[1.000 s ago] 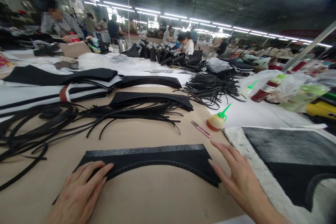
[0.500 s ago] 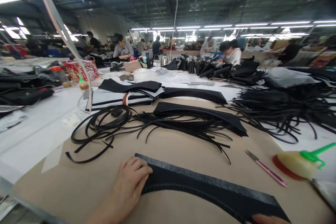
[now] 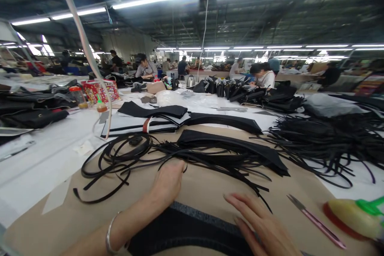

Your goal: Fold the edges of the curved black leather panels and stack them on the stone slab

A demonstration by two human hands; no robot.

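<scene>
So the black curved panel (image 3: pixel 180 234) is lying at the bottom center of the frame, on a brown sheet (image 3: pixel 207 192) spread over the white bench (image 3: pixel 39 164). Left hand (image 3: pixel 169 180) is up past the panel's top edge, right at the near side of the loose black strips (image 3: pixel 210 162) in the middle of the frame. Its fingers are curled in pretty tight, with a dark strip end showing by the tips, but I honestly can't tell if it's pinched or just touched. That forearm crosses the panel's left end and has a silver bracelet (image 3: pixel 109 234) on it. Right hand (image 3: pixel 258 224) is at the panel's right end, lower right of center, fingers loosely open and not closed on anything; can't tell if they touch the panel. Just right of that hand there's a pair of pink-handled snips (image 3: pixel 321 226), then a squeeze bottle (image 3: pixel 345 216) with a green top, tipped over at the right edge. A coil of black strip (image 3: pixel 139 152) sits left of center, a stack of curved black pieces (image 3: pixel 231 146) lies behind the loose strips, and a big strip bundle (image 3: pixel 318 138) fills the right side.
</scene>
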